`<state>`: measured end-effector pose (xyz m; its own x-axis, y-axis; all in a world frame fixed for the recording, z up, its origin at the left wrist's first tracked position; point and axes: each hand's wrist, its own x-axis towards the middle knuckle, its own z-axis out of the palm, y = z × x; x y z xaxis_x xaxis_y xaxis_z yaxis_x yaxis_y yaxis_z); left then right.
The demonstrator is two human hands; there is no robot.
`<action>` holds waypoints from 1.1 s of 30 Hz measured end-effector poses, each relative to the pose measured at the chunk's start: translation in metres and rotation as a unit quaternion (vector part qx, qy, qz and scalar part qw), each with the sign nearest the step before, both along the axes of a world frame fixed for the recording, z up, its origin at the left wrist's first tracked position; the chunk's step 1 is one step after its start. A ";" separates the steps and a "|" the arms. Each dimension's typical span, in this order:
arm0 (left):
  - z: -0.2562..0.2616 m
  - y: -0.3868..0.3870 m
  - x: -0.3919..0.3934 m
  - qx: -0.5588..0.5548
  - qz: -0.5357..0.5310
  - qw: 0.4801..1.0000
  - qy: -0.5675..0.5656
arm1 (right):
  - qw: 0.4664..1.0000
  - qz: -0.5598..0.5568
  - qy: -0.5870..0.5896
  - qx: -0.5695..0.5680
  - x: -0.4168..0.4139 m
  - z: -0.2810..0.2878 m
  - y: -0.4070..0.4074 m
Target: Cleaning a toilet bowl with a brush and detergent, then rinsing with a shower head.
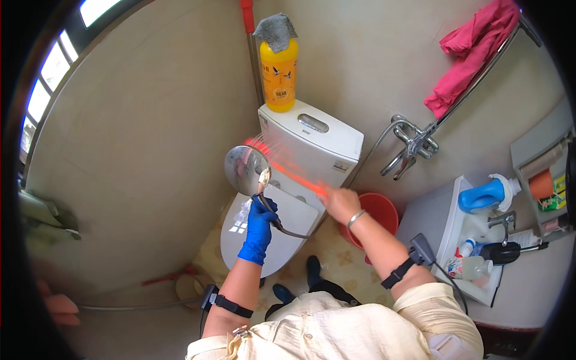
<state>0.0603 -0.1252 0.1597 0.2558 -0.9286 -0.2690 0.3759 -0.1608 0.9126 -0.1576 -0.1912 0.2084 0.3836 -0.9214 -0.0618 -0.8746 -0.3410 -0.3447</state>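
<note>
My left hand (260, 220), in a blue rubber glove, grips the handle of a round chrome shower head (243, 168). Water streams from its far side toward the toilet tank. An orange-red brush (298, 177) is held by its handle in my bare right hand (343, 204); it looks blurred, and its head lies partly behind the shower head in the spray. Both hands are above a white toilet, whose lid (288, 225) is down and wet-looking. Behind the brush stands the toilet tank (330, 135). The shower hose (292, 235) hangs from the handle across the lid.
A yellow bottle (280, 78) topped by a grey cloth (276, 31) stands on the tank. A red bucket (380, 211) sits on the floor, right of the toilet. A chrome mixer tap (416, 144) juts from the wall. Several bottles crowd the washbasin (454, 211).
</note>
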 end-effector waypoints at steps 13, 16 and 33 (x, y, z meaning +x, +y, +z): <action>-0.037 0.025 0.007 0.119 -0.003 0.993 -0.026 | 0.995 -0.042 0.086 0.014 0.001 -0.245 -0.049; -0.033 0.022 0.013 0.106 0.020 0.994 -0.009 | 0.995 0.021 -0.094 0.022 0.063 -0.182 -0.067; -0.006 0.020 -0.008 0.082 0.072 0.994 -0.031 | 0.863 -0.074 -0.409 -0.286 0.132 0.139 -0.322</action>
<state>0.0518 -0.1054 0.1533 0.4026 -0.8263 -0.3938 0.3503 -0.2584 0.9003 -0.0259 -0.5131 0.3475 -0.0414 -0.7542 0.6553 -0.4671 -0.5652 -0.6800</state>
